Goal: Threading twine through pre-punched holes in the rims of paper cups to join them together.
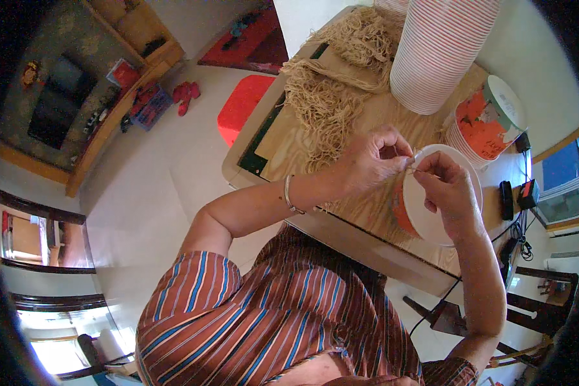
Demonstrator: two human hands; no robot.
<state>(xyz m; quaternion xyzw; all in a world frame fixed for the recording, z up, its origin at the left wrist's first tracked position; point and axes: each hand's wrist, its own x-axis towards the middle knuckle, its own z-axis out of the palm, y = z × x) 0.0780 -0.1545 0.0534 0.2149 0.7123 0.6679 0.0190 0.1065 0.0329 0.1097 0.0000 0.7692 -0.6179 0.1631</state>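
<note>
My left hand [381,156] and my right hand [445,186] meet fingertip to fingertip above the table's right part. Both are closed in a pinch, thumb against forefinger. A thin, pale strand seems to run between the fingertips; it is too fine to make out fully. Right below my right hand stands a round tub [431,226] with a white top and an orange-red side, partly hidden by that hand. Beyond my left hand, a loose heap of tan strings [325,106] spreads over the wooden tabletop [360,215].
A tall stack of white tubs with red rims [441,51] rises at the back. Right of it sits an orange-red tub [479,128] with a white lid-like disc [505,103] leaning on top. Black cables [524,241] lie at the right edge. A red stool [244,106] stands left.
</note>
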